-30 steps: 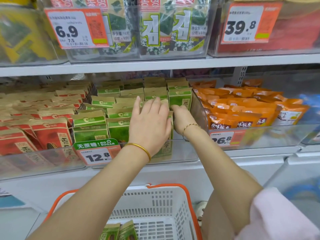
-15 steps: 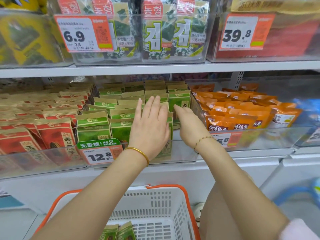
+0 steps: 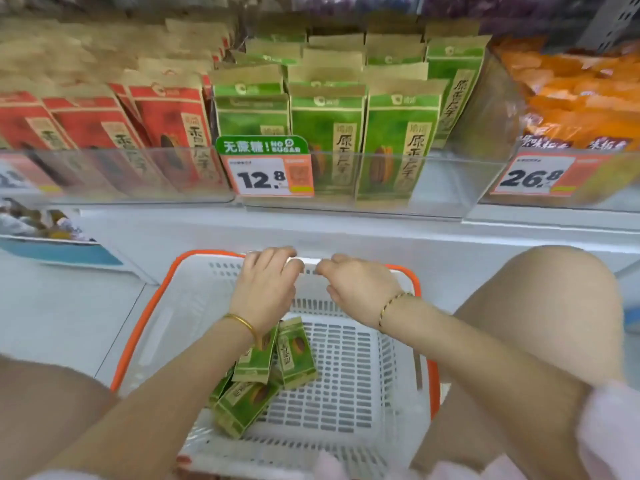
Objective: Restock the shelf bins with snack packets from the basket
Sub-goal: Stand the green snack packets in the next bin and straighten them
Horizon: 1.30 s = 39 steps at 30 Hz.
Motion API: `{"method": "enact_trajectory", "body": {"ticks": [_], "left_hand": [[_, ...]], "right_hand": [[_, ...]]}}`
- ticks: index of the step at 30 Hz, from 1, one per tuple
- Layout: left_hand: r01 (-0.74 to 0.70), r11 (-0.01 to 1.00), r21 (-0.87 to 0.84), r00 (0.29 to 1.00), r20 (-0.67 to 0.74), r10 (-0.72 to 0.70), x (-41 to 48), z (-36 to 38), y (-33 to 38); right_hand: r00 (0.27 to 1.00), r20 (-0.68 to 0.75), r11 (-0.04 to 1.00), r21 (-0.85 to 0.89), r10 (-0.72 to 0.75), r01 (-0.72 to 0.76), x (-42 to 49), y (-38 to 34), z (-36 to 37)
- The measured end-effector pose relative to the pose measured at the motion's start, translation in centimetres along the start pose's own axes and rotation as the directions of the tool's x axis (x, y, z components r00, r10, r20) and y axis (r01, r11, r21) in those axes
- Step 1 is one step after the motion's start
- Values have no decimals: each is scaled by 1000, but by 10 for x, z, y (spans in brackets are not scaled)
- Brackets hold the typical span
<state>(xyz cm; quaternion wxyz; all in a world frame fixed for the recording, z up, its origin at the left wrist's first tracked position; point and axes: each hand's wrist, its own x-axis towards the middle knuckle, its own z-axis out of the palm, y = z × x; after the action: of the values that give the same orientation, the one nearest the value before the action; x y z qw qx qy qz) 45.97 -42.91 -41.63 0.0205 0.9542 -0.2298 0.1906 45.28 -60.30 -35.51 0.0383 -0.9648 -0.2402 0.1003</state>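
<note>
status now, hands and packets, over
Left hand and right hand curled on basket far rim. Green packets lie in basket, none held. Left forearm crosses above them.

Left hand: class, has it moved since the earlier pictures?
Yes. The left hand dropped from the bin above the 12.8 price tag to the basket rim below it.

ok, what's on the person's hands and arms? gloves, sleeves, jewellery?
No gloves on the left hand or right hand; forearms bare. Plain smooth gold bangle on the left wrist, thin beaded gold chain bracelet on the right. A pale pink fabric sleeve shows at the right upper arm.
</note>
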Motion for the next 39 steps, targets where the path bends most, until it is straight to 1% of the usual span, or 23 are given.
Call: {"method": "enact_trajectory", "body": {"ticks": [1, 2, 3, 4, 6, 8, 10, 11, 12, 13, 14, 17, 20, 22, 23, 25, 27, 28, 30, 32, 34, 37, 39], "left_hand": [[38, 999, 1, 992, 120, -38, -8, 11, -5], [85, 996, 9, 962, 259, -85, -17, 21, -9], [138, 990, 25, 913, 384, -137, -26, 34, -13], [196, 979, 55, 847, 493, -197, -36, 51, -18], [370, 922, 113, 667, 659, -348, -60, 82, -24], [555, 814, 174, 463, 748, -476, -84, 108, -26], [678, 695, 239, 256, 810, -528, -103, 126, -24], [721, 640, 266, 174, 825, -538, -111, 133, -22], [748, 598, 289, 118, 828, -548, -117, 138, -21], [757, 576, 308, 92, 823, -561, -122, 142, -20], [748, 579, 324, 92, 814, -574, -126, 146, -19], [668, 637, 385, 123, 786, -605, -130, 152, -9], [592, 689, 418, 172, 770, -614, -133, 156, 2], [606, 679, 414, 184, 758, -626, -133, 157, 5], [640, 651, 408, 166, 754, -636, -131, 157, 5], [717, 569, 402, 98, 750, -654, -123, 152, 5], [755, 518, 402, 45, 757, -652, -111, 143, 4], [759, 515, 398, 38, 763, -645, -105, 136, 3], [750, 548, 371, 76, 775, -628, -91, 120, -2], [746, 593, 303, 138, 801, -582, -74, 103, -7], [768, 617, 173, 204, 847, -491, -54, 83, -12], [729, 685, -13, 278, 920, -278, -23, 38, -12], [660, 743, -108, 285, 952, -115, -4, -1, -9]], "right_hand": [[996, 84, 1000, -17, -22, 23, 8, -2, 15], [985, 169, 999, -26, -33, 38, 15, -2, 29], [968, 249, 999, -29, -36, 45, 20, -3, 43], [948, 317, 998, -29, -40, 52, 23, -2, 54], [911, 410, 998, -5, -54, 62, 27, -2, 74], [880, 469, 997, 27, -73, 68, 31, -2, 88], [862, 501, 997, 46, -83, 70, 36, -2, 96], [856, 511, 996, 52, -85, 68, 37, -2, 98], [852, 516, 996, 53, -85, 67, 38, -2, 99], [848, 523, 996, 50, -84, 67, 39, -1, 100], [841, 535, 996, 48, -84, 69, 38, -1, 100], [816, 569, 995, 69, -103, 78, 36, -1, 100], [811, 575, 994, 78, -106, 75, 37, 0, 99], [808, 581, 995, 74, -93, 61, 38, 1, 99], [808, 583, 996, 73, -87, 55, 39, 1, 99], [811, 579, 996, 71, -82, 49, 40, 0, 99], [818, 570, 996, 68, -79, 48, 41, 0, 98], [822, 564, 997, 71, -75, 42, 42, 0, 98], [837, 544, 996, 85, -65, 22, 44, 1, 97], [858, 511, 993, 116, -55, -6, 44, 3, 92], [873, 484, 987, 158, -51, -30, 44, 3, 86], [894, 444, 971, 235, -59, -52, 42, 2, 76], [906, 412, 951, 307, -96, -39, 40, 3, 64]]}}
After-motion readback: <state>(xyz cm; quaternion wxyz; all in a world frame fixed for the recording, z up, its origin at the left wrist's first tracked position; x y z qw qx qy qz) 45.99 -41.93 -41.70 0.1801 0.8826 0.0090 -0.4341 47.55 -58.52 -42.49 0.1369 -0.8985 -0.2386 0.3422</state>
